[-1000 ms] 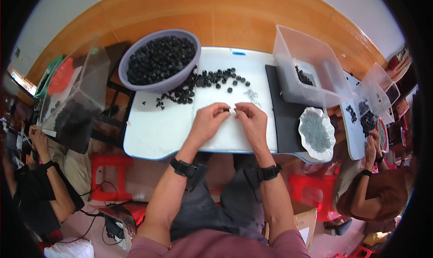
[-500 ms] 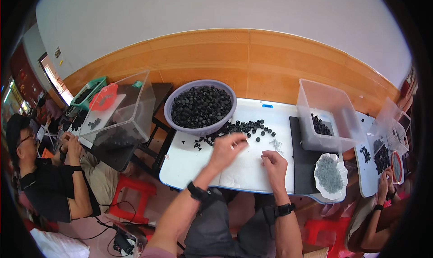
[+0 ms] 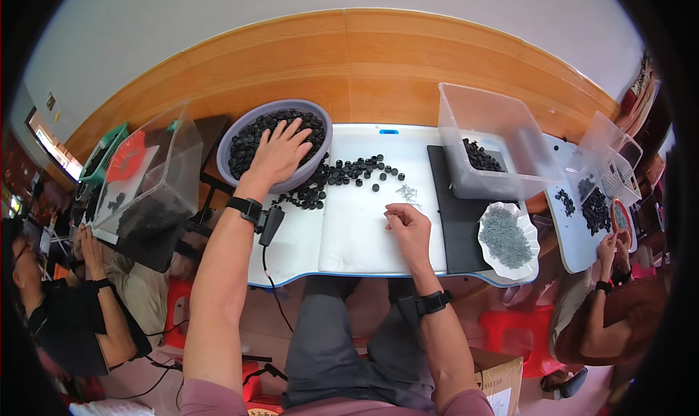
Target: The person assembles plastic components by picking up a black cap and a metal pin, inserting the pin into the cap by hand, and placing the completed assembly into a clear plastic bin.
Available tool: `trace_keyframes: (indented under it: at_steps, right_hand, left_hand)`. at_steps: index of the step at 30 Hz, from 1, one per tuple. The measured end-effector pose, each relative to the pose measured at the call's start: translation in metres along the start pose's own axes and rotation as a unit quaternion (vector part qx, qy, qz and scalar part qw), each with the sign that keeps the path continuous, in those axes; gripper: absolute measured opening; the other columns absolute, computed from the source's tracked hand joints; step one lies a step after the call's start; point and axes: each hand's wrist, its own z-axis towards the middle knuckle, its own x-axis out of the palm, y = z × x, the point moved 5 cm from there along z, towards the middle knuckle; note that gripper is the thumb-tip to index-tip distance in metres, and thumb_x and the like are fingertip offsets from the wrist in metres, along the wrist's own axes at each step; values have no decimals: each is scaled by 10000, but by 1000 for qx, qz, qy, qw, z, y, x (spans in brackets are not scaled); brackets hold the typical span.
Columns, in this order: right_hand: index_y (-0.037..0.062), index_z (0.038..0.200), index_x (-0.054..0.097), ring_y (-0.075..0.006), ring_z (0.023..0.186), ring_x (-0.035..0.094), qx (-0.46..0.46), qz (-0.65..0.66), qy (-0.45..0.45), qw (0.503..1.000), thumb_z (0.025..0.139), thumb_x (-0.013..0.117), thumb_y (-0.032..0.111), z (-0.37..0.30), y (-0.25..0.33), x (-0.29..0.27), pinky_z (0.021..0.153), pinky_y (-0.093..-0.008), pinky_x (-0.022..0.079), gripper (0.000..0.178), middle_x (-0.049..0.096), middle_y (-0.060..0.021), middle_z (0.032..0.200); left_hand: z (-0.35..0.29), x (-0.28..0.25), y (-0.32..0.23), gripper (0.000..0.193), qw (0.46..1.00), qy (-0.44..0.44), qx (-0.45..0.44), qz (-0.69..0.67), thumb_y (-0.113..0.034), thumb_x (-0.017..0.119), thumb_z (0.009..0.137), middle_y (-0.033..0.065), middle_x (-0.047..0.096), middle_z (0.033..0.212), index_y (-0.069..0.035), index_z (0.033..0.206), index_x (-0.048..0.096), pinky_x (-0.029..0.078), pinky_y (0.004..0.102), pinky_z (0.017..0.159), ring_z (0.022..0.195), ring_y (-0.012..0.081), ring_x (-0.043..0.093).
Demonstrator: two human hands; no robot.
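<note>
My left hand (image 3: 278, 154) lies palm down with spread fingers on small black round caps (image 3: 255, 136) heaped in a purple-grey basin (image 3: 300, 177). More black caps (image 3: 357, 170) are scattered on the white tabletop (image 3: 364, 234), trailing right from the basin. Over the table, toward its near side, is my right hand (image 3: 409, 232), thumb and fingertips drawn together; whatever they may hold is too small to make out. Just beyond its fingers is a little pile of thin, pale translucent pins (image 3: 408, 193).
A black mat (image 3: 455, 235) on the right bears a clear plastic bin (image 3: 495, 186) with caps inside. Beside it, a white scalloped dish (image 3: 532, 243) holds many pale pins. People work at tables left (image 3: 91, 256) and right (image 3: 615, 248). A cable (image 3: 268, 270) hangs from my left wrist.
My left hand has moved from above the table, left and away from me, into the basin and spread its fingers. My right hand stays over the table near the pins. The view has shifted.
</note>
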Motion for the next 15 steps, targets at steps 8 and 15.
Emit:
trace_keyframes:
  at_steps: [8,15]
  right_hand:
    - [-41,1047,731,-98,713,678,14,-6,-4,1000,891,642,-39,0,0,0,667,-241,555,180,746,-83,874]
    - [-44,1043,730,-99,718,679,19,-21,-8,1000,893,646,-32,2,0,-2,673,-246,561,172,748,-80,881]
  left_hand:
    - [-2,-9,6,504,999,-7,-37,-1,-414,411,1074,104,356,1626,-194,1527,442,215,559,1222,1508,357,275]
    - [-63,-23,-93,419,946,-246,112,-179,-157,671,921,165,576,1426,-51,1321,611,394,466,1141,1353,391,500]
